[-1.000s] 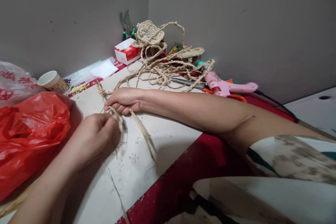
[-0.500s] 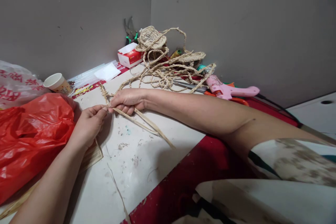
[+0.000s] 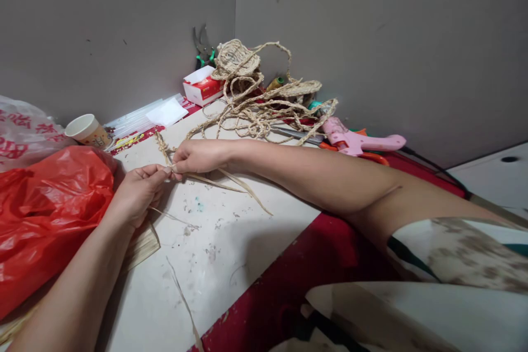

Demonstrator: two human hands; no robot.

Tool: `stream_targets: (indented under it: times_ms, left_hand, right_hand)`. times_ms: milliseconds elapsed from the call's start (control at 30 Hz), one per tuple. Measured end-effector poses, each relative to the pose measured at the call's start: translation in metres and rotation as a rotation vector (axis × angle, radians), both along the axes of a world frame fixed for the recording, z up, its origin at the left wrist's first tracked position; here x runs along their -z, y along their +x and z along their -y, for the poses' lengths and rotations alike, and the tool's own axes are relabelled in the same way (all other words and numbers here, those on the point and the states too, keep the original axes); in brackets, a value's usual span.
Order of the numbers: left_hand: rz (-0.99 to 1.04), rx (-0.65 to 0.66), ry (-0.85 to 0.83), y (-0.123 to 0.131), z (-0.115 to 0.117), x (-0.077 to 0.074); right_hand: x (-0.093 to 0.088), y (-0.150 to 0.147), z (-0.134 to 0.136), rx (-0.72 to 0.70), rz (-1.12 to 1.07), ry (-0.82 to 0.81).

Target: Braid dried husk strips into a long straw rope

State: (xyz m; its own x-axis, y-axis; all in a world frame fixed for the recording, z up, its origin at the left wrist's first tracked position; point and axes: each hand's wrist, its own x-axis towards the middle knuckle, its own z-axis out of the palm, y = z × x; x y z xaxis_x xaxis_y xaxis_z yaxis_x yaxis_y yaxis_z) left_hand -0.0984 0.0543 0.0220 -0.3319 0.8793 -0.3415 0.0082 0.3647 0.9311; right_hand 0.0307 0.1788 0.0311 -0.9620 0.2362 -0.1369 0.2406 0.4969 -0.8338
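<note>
A length of braided straw cord (image 3: 161,143) runs down to my two hands, which meet at its lower end. My left hand (image 3: 140,187) pinches the straw strands between thumb and fingertips. Right beside it, my right hand (image 3: 196,157) is closed on the same strands, its fingers partly hidden under the palm. Loose flat straw ends (image 3: 247,190) stick out below my right wrist toward the right. One thin strand (image 3: 171,214) trails from under my left hand. The longer braid loops away behind my right hand into a tangled pile of braided cord (image 3: 256,115).
A red plastic bag (image 3: 61,214) lies left, near a paper cup (image 3: 87,131). At the back are pruning shears (image 3: 203,49), a red-white box (image 3: 203,87) and clear sticks (image 3: 136,116). A pink glue gun (image 3: 358,140) and orange-handled scissors (image 3: 297,135) lie beyond my right forearm.
My right hand has turned slightly, and the loose straw ends have swung up. The thin strand by my left hand now points right rather than down.
</note>
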Motion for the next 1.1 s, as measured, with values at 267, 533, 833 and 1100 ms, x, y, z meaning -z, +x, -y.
stream_targets:
  times_ms: [267,533,833,1100]
  left_hand:
    - [-0.058,-0.147,0.040,0.006,0.000,-0.001]
    - [0.167,-0.132,0.073,0.010,0.002,0.001]
    - [0.139,-0.134,0.107,0.010,0.004,-0.004]
    - [0.150,-0.089,0.105,0.009,0.003,-0.005]
  right_hand:
    - [-0.029,0.010,0.010,0.027,0.062,0.260]
    - [-0.011,0.007,0.037,0.056,0.079,0.171]
    - [-0.036,0.018,0.024,-0.037,0.027,0.223]
    - [-0.011,0.001,0.015,0.172,-0.008,-0.091]
